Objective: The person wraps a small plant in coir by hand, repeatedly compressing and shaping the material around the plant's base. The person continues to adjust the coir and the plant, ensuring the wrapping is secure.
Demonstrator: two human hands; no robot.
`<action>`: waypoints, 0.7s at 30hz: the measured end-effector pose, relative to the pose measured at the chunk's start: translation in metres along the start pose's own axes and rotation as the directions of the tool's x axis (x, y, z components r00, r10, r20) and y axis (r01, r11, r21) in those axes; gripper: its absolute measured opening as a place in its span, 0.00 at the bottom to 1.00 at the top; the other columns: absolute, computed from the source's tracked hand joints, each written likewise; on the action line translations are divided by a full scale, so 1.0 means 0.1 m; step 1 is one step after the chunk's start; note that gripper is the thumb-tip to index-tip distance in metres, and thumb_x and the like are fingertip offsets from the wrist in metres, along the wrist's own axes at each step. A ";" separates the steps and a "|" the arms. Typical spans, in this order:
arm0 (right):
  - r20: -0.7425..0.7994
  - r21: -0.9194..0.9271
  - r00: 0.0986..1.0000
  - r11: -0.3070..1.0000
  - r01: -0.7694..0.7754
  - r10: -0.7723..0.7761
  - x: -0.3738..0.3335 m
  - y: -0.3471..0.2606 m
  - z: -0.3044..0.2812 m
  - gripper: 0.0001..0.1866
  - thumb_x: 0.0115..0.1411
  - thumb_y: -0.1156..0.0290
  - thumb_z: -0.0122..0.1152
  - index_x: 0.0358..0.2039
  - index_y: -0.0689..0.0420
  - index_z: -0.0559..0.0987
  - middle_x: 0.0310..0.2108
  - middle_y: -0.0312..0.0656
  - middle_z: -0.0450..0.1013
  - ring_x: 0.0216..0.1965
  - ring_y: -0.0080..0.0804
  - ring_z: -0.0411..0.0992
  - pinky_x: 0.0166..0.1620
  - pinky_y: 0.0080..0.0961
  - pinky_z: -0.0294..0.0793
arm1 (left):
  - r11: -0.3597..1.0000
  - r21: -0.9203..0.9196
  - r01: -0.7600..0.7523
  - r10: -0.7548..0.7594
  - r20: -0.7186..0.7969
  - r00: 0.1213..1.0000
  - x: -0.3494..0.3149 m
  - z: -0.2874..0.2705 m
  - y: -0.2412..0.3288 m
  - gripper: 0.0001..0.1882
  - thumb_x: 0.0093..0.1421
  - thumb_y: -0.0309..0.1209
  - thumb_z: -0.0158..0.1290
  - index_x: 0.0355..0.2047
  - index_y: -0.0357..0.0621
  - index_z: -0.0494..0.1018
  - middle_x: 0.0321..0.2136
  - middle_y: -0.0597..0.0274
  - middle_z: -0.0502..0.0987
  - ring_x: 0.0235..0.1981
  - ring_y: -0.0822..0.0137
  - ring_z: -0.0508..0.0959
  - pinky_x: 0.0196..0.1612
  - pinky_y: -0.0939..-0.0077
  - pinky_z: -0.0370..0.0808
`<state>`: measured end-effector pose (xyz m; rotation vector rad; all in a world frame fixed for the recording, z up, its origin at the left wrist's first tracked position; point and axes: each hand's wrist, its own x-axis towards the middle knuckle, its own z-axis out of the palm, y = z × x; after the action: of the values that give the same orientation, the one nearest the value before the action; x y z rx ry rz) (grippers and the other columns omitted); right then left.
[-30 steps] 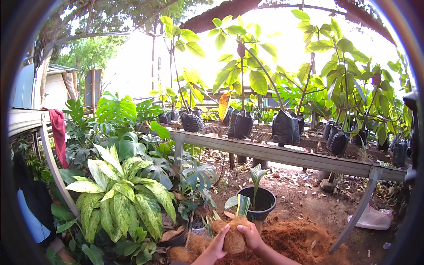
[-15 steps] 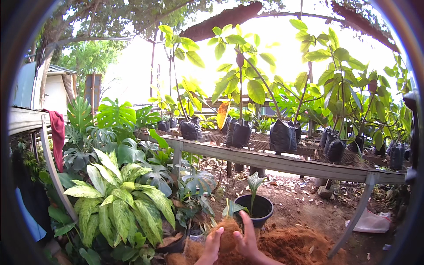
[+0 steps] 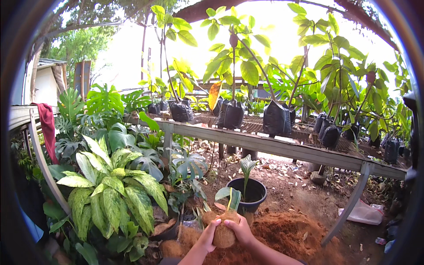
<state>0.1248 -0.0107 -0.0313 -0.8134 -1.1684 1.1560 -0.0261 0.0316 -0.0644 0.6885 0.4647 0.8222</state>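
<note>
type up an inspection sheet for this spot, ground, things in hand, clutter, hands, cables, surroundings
Surface: brown soil ground, with a loose reddish-brown mound beside the hands
Things: brown fibre ball with a leafy shoot, held; black pot just beyond
Clutter: whitish plastic bag at right
Left hand: grips ball's left side
Right hand: grips its right side
Cables: nothing seen around the hands
Surroundings: bench of bagged plants; variegated plant left

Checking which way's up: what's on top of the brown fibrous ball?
A yellow-striped green leaf rises from the brown fibrous ball; anything inside is covered from view.
</note>
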 end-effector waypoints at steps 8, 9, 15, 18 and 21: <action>-0.081 -0.154 0.994 0.986 0.055 -0.069 -0.11 0.17 0.08 0.22 0.63 0.66 0.68 0.52 0.66 0.76 0.45 0.43 0.79 0.44 0.25 0.76 0.50 0.27 0.77 | 0.995 -0.065 0.080 -0.080 0.009 0.997 -0.02 -0.05 -0.03 0.27 0.66 0.53 0.53 0.56 0.48 0.74 0.46 0.57 0.81 0.44 0.60 0.83 0.50 0.60 0.81; -0.074 -0.155 0.995 0.987 0.054 -0.066 -0.11 0.17 0.09 0.22 0.62 0.66 0.68 0.52 0.66 0.76 0.45 0.43 0.79 0.44 0.25 0.76 0.50 0.27 0.77 | 0.994 -0.068 0.086 -0.084 0.030 0.996 -0.03 -0.05 -0.02 0.26 0.66 0.52 0.53 0.56 0.48 0.74 0.45 0.57 0.81 0.44 0.60 0.83 0.49 0.60 0.81; 0.038 -0.049 0.999 0.999 0.004 -0.002 -0.08 0.02 -0.02 0.25 0.67 0.59 0.62 0.57 0.63 0.72 0.49 0.43 0.76 0.49 0.27 0.75 0.55 0.29 0.74 | 0.999 -0.044 0.027 -0.029 -0.057 0.998 -0.02 0.06 -0.03 0.27 0.66 0.50 0.52 0.58 0.48 0.73 0.47 0.59 0.81 0.46 0.60 0.82 0.51 0.61 0.80; 0.037 0.036 0.997 0.997 0.070 -0.072 -0.07 -0.08 -0.07 0.29 0.70 0.57 0.57 0.64 0.60 0.64 0.55 0.43 0.71 0.56 0.27 0.71 0.61 0.31 0.70 | 0.998 -0.057 -0.021 0.018 -0.062 0.998 0.04 0.17 -0.06 0.28 0.67 0.51 0.51 0.61 0.48 0.72 0.51 0.59 0.79 0.50 0.60 0.81 0.54 0.59 0.79; -0.055 -0.040 0.991 0.992 0.118 -0.120 -0.16 -0.12 -0.06 0.29 0.67 0.58 0.61 0.62 0.61 0.67 0.53 0.42 0.72 0.54 0.27 0.71 0.59 0.29 0.70 | 0.997 -0.065 0.029 -0.030 -0.017 0.999 0.10 0.24 -0.09 0.29 0.68 0.53 0.48 0.63 0.50 0.69 0.54 0.58 0.78 0.52 0.59 0.81 0.55 0.56 0.79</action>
<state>0.1343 -0.0289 -0.0262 -0.7897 -1.1775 1.0097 -0.0005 0.0265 -0.0550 0.6131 0.4614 0.8132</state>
